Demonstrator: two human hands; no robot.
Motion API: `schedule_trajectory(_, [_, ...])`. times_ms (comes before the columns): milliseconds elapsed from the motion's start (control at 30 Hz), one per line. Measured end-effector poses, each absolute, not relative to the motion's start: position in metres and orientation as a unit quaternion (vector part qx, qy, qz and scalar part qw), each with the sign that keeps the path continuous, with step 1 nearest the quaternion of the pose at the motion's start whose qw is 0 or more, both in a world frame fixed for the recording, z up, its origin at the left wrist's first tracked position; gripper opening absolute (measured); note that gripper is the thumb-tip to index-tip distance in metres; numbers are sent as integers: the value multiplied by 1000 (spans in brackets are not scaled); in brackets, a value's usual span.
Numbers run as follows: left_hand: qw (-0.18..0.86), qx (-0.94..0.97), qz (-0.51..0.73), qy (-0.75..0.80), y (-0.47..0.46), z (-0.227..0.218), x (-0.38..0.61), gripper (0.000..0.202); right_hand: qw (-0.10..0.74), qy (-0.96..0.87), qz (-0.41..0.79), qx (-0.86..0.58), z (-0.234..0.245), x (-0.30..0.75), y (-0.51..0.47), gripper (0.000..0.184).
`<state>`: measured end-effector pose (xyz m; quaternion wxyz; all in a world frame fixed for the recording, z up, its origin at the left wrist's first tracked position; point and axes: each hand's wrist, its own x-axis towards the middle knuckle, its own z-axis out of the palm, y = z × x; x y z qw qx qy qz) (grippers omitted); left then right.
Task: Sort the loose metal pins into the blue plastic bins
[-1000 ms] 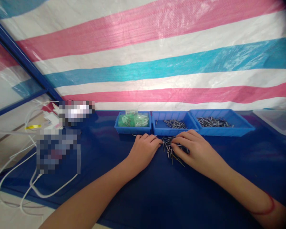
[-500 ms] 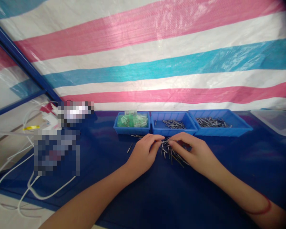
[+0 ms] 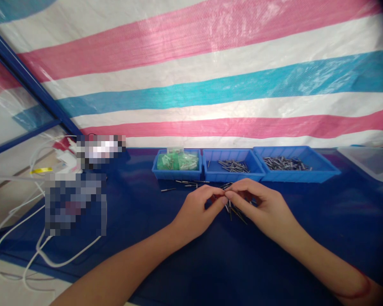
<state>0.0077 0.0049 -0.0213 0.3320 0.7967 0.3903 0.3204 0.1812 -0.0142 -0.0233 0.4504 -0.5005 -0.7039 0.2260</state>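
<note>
My left hand and my right hand meet fingertip to fingertip, both closed in a pinch. Whatever is between the fingertips is too small and hidden to make out. Under and behind them lies a loose pile of blind rivets, thin metal pins with short thicker ends, partly covered by my right hand. Left of the pile, a few more rivets lie beside the bins, and a single rivet lies farther left. All of this rests on a dark blue tabletop.
Behind my hands stand a blue bin with green bags, a middle blue bin of rivets and a wider blue bin of metal pieces. A clear plastic lid lies far right. White cables and blurred-out devices occupy the left.
My left hand has moved slightly right, so its fingertips now meet those of my right hand. The single rivet at the left lies farther left and flatter than before.
</note>
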Motion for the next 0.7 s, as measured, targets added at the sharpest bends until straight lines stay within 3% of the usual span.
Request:
schedule_trajectory(333, [306,790,370,382,7,-16,2,11,449,-736,224,-455,-17,184,-15,12])
schedule_trajectory(467, [268,813,345,385,10,-9,-1,17,420,-756,220,-451,-17,187,-12,18])
schedule_trajectory(567, [176,863,264,393,13,-3,-8,22,424,-746,153,-490,-13,201,-6,22])
schedule_trajectory(700, [-4,884,103,456,17,4,-23,23,405,-664,-35,-628,-9,242,7,24])
